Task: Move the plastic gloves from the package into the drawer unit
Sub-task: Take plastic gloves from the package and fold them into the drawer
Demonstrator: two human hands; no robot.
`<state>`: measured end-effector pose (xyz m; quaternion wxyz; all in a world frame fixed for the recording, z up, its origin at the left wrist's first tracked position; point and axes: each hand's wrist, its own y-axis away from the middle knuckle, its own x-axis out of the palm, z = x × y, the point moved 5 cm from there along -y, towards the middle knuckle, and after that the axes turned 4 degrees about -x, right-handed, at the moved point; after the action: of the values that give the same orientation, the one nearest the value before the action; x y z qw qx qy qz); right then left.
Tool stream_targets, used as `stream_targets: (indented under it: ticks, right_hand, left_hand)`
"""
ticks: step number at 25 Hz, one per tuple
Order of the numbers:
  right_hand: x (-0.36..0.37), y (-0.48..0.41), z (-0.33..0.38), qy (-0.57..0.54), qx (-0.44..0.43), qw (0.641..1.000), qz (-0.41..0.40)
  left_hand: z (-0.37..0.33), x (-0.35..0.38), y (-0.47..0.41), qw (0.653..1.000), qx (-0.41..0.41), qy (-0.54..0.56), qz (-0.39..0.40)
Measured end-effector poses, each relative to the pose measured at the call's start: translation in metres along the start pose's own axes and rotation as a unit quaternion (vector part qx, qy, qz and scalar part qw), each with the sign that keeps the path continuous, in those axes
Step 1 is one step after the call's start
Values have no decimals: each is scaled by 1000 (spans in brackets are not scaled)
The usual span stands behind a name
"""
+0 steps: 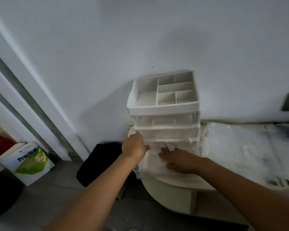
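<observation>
1. Gloves (154,165) lie in the pulled-out bottom drawer (140,177) of the unit (163,107).
2. Right hand (178,160) presses flat on them, fingers spread.
3. Left hand (134,147) curls at their left edge; I cannot tell its grip.

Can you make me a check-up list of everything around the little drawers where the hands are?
Surface: white rounded table, clear plastic sheeting covering its right part.
Job's things: drawer unit against the wall; bottom drawer pulled out, plastic gloves inside.
Clutter: black bag and box marked Practical, both on the floor.
Hands: right hand flat on the gloves; left hand at the drawer's left edge, fingers hidden.
Cables: possibly one dark cable, far right.
Surroundings: white wall, grey floor tiles.
</observation>
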<state>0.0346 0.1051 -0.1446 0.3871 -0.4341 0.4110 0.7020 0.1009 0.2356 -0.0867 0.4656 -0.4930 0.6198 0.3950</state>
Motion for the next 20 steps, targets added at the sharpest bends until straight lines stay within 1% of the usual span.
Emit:
stream_targets:
  ticks: [1,2,3,4,6,8,9,11,12,14,15,17,19,20]
  right_hand:
    - [1,-2,-1,4,3,1000,7]
    - [1,-2,-2,2,5,1000,8]
    - [1,-4,-2,-4,8,1000,7]
    - [2,-5,-3,-16,11,1000,4]
    - [4,-8,-3,-50,17,999,-12]
    - [4,-10,0,-94,17,995,-38]
    - [1,-10,3,-120,16,991,-52]
    - [-5,-8,10,-162,6,985,-66]
    - [-8,-7,13,-179,4,981,-73]
    - [-9,-8,10,-219,23,969,-111]
    - [-8,-9,4,-221,50,965,-130]
    - [-5,-10,-14,-197,162,956,-144]
    - [-2,-5,-24,-209,264,930,-147]
    - [-2,-2,-26,-237,294,913,-155]
  left_hand:
    - [-5,-11,4,998,10,-50,-33]
    - [-11,-18,7,996,25,-62,-63]
    - [-19,-23,11,995,41,-50,-78]
    - [-25,-20,13,996,57,-26,-68]
    - [-37,1,17,996,87,16,17]
    - [-39,27,17,989,107,11,100]
    - [-38,36,16,986,100,4,133]
    - [-33,51,12,979,85,-15,184]
    - [-32,55,11,975,84,-36,201]
    - [-29,62,9,968,84,-85,222]
    - [-28,64,8,964,83,-102,230]
    - [-26,66,6,960,72,-111,245]
    - [-24,66,5,963,60,-90,246]
    - [-25,65,5,966,57,-78,241]
